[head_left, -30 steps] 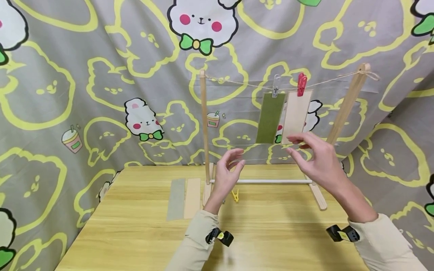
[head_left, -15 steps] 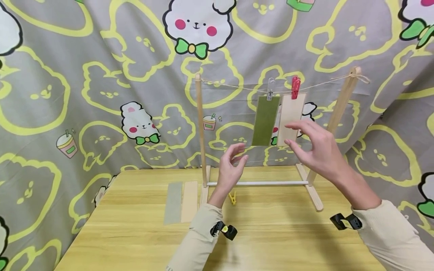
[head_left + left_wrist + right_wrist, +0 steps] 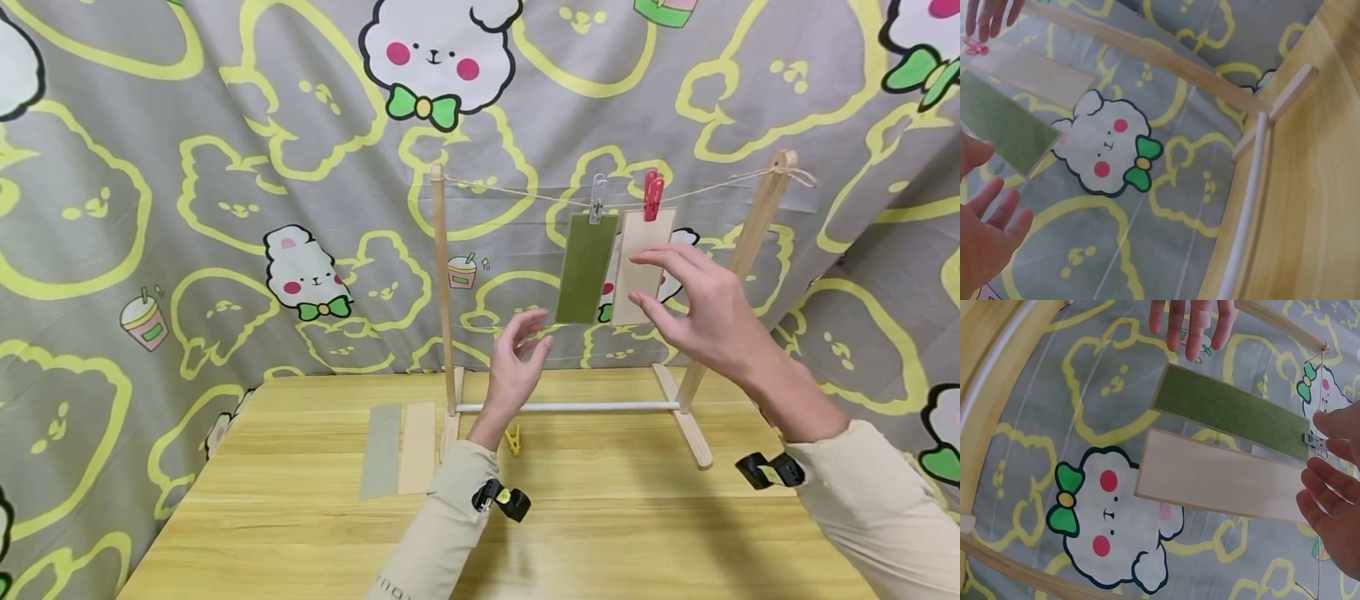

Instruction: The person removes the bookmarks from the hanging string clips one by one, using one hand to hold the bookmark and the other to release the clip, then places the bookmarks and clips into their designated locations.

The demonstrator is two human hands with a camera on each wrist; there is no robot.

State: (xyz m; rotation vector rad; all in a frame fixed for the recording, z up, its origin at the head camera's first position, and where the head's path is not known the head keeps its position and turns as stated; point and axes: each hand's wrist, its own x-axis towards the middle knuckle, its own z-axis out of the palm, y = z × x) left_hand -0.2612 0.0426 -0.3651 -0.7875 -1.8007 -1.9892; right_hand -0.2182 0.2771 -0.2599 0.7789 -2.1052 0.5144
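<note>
A green strip hangs from a string under a clear clothespin. Beside it a cream strip hangs from a red clothespin. My right hand is raised in front of the cream strip, thumb and fingers apart with nothing between them; it overlaps the strip's lower part in the head view. Lower and to the left, my left hand is held up near the green strip's bottom corner, fingers loosely bent and holding nothing. In the left wrist view the left hand shows below the green strip.
The wooden rack has a left post, a right post and a white crossbar. A grey strip and a beige strip lie on the table at the left. A yellow clothespin lies behind the left wrist.
My right hand has risen a little in front of the cream strip. My left hand has shifted slightly up and right. The view has moved a little; both hanging strips stay clipped.
</note>
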